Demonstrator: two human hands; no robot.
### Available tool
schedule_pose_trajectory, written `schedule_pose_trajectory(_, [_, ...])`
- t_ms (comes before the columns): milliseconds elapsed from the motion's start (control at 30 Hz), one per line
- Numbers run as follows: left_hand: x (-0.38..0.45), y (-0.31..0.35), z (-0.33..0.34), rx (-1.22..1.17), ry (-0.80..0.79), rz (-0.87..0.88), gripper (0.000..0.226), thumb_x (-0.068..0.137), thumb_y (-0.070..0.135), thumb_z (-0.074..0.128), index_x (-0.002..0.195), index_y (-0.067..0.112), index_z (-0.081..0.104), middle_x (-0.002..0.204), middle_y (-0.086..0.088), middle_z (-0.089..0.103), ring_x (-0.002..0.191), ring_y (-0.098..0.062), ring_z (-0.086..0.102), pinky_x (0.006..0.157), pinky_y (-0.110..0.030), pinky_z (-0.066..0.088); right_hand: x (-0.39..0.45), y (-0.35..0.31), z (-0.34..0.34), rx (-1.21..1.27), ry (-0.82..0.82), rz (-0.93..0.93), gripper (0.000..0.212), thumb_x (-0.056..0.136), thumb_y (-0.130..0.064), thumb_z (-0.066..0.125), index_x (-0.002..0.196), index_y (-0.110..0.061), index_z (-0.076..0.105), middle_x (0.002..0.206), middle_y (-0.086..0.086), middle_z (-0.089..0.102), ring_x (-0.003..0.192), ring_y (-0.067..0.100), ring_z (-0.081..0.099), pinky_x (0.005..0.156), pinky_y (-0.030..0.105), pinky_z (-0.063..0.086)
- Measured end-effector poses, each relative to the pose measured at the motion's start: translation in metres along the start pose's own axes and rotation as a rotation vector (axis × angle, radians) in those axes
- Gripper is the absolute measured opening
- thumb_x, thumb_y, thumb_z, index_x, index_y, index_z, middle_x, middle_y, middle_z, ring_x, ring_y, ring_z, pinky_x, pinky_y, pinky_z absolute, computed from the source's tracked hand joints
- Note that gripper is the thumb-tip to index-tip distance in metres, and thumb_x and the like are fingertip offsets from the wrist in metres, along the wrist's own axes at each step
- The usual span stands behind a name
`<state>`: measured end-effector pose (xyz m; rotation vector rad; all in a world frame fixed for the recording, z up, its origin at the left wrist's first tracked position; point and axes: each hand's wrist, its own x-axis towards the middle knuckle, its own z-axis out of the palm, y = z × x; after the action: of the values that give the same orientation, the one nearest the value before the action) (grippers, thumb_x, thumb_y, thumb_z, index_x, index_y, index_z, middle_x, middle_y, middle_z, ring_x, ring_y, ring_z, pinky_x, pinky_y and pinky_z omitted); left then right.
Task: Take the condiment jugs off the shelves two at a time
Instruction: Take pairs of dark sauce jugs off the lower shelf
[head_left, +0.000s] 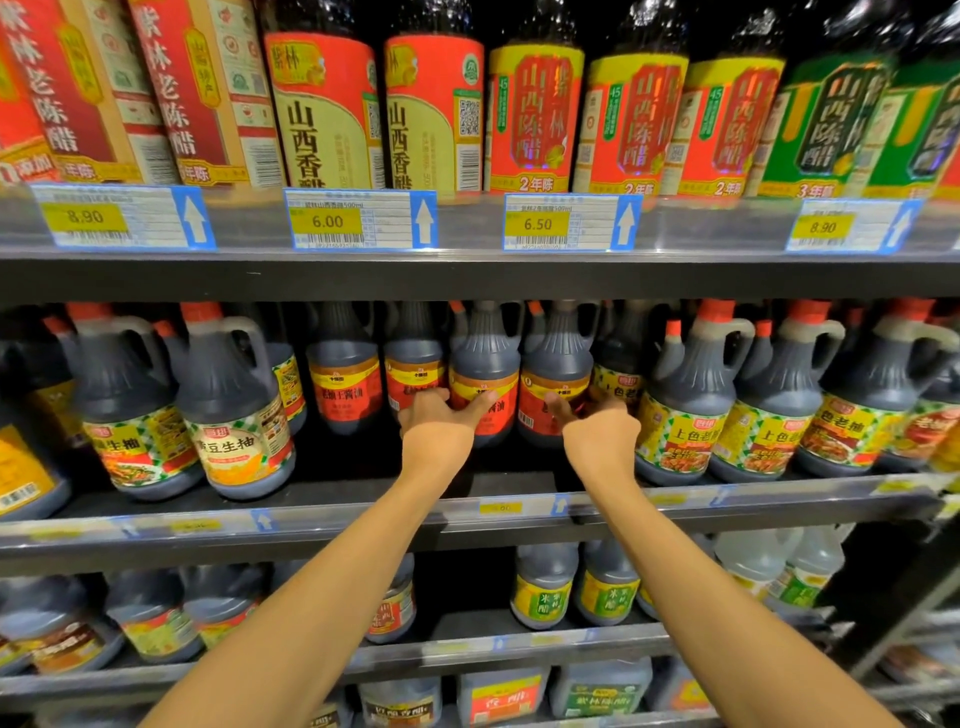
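Both hands (441, 415) (597, 421) on red-labelled jugs (485, 364)

top shelf — boxed bottles (83, 88) left | tall vinegar bottles (535, 114) right | price tags (361, 219) on shelf edge (467, 275)

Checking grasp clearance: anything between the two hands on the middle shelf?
Head view: only the two dark red-labelled jugs stand there, side by side. The left hand is on the left jug, the right hand on the right jug.
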<state>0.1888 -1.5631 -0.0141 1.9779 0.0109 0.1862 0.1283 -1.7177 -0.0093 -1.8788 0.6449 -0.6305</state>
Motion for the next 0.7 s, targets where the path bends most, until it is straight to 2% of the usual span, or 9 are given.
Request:
schedule_pose_trajectory(67, [0.0, 0.001, 0.0, -0.003, 0.005, -0.005, 0.057, 0.084, 0.053, 0.074, 0.102, -0.001, 0.071, 0.1, -0.016, 0.069, 0.115, -0.031, 0.048, 0.082, -0.032, 0.031, 0.006, 0.003, 0.003, -0.01, 0.02, 0.009, 0.046, 0.09, -0.042, 0.074, 0.083, -0.012, 0.041, 0.096, 0.016, 0.061, 0.092, 0.033, 0.061, 0.073, 0.035, 0.041])
schedule_pose_trajectory(133, [0.0, 0.003, 0.0, -0.001, 0.005, -0.002, 0.055, 0.085, 0.052, 0.074, 0.097, -0.001, 0.07, 0.095, -0.014, 0.068, 0.111, -0.029, 0.048, 0.082, -0.032, 0.032, 0.014, 0.009, 0.008, -0.042, -0.002, 0.009, 0.038, 0.095, -0.034, 0.071, 0.08, -0.016, 0.041, 0.094, 0.011, 0.057, 0.097, 0.031, 0.061, 0.073, 0.032, 0.038])
schedule_pose_trajectory(200, [0.0, 0.006, 0.001, 0.009, 0.011, 0.004, 0.046, 0.085, 0.049, 0.074, 0.081, 0.004, 0.065, 0.083, -0.009, 0.063, 0.099, -0.026, 0.046, 0.08, -0.034, 0.033, 0.02, 0.014, 0.013, -0.069, 0.005, -0.025, 0.026, 0.094, -0.026, 0.072, 0.09, -0.009, 0.053, 0.098, 0.009, 0.065, 0.099, 0.029, 0.064, 0.072, 0.031, 0.041])
schedule_pose_trajectory(300, [-0.003, 0.012, 0.001, -0.006, 0.013, -0.015, 0.045, 0.086, 0.045, 0.076, 0.064, 0.02, 0.045, 0.078, 0.002, 0.054, 0.094, -0.019, 0.036, 0.083, -0.035, 0.035, 0.025, 0.017, 0.017, -0.1, 0.055, -0.094, 0.021, 0.089, -0.021, 0.076, 0.096, -0.004, 0.066, 0.098, 0.011, 0.072, 0.092, 0.024, 0.067, 0.07, 0.031, 0.047])
schedule_pose_trajectory(400, [-0.002, 0.014, 0.003, -0.007, 0.0, -0.018, 0.046, 0.087, 0.044, 0.075, 0.065, 0.02, 0.042, 0.073, 0.005, 0.048, 0.092, -0.017, 0.033, 0.081, -0.033, 0.031, 0.027, 0.015, 0.02, -0.099, 0.066, -0.14, 0.027, 0.092, -0.029, 0.074, 0.097, -0.004, 0.067, 0.095, 0.009, 0.072, 0.087, 0.018, 0.061, 0.071, 0.03, 0.044])
schedule_pose_trajectory(500, [0.001, 0.012, 0.006, -0.019, 0.006, -0.011, 0.042, 0.086, 0.047, 0.075, 0.081, 0.01, 0.058, 0.092, -0.003, 0.056, 0.101, -0.02, 0.043, 0.086, -0.04, 0.038, 0.028, 0.011, 0.022, -0.112, 0.068, -0.102, 0.038, 0.094, -0.044, 0.07, 0.097, -0.007, 0.066, 0.087, 0.003, 0.066, 0.082, 0.016, 0.058, 0.068, 0.027, 0.039])
schedule_pose_trajectory(567, [0.003, 0.011, 0.009, -0.022, 0.022, -0.008, 0.046, 0.085, 0.049, 0.075, 0.089, 0.006, 0.06, 0.096, -0.005, 0.059, 0.106, -0.022, 0.047, 0.089, -0.042, 0.041, 0.031, 0.009, 0.024, -0.172, 0.057, -0.068, 0.031, 0.098, -0.038, 0.067, 0.099, -0.007, 0.066, 0.087, 0.003, 0.064, 0.082, 0.015, 0.058, 0.068, 0.026, 0.037])
schedule_pose_trajectory(633, [0.001, 0.012, 0.008, -0.021, 0.04, -0.019, 0.042, 0.085, 0.046, 0.076, 0.074, 0.014, 0.051, 0.088, 0.001, 0.052, 0.101, -0.018, 0.037, 0.087, -0.038, 0.036, 0.034, 0.009, 0.025, -0.21, 0.059, -0.033, 0.022, 0.101, -0.027, 0.063, 0.103, -0.005, 0.066, 0.091, 0.006, 0.065, 0.09, 0.021, 0.065, 0.068, 0.024, 0.036])
schedule_pose_trajectory(700, [-0.002, 0.015, 0.007, -0.008, 0.039, -0.027, 0.049, 0.085, 0.045, 0.076, 0.065, 0.022, 0.038, 0.073, 0.007, 0.042, 0.097, -0.018, 0.032, 0.083, -0.036, 0.031, 0.03, 0.011, 0.024, -0.133, 0.052, -0.042, 0.024, 0.098, -0.028, 0.066, 0.106, -0.005, 0.066, 0.092, 0.003, 0.064, 0.092, 0.022, 0.065, 0.069, 0.023, 0.037])
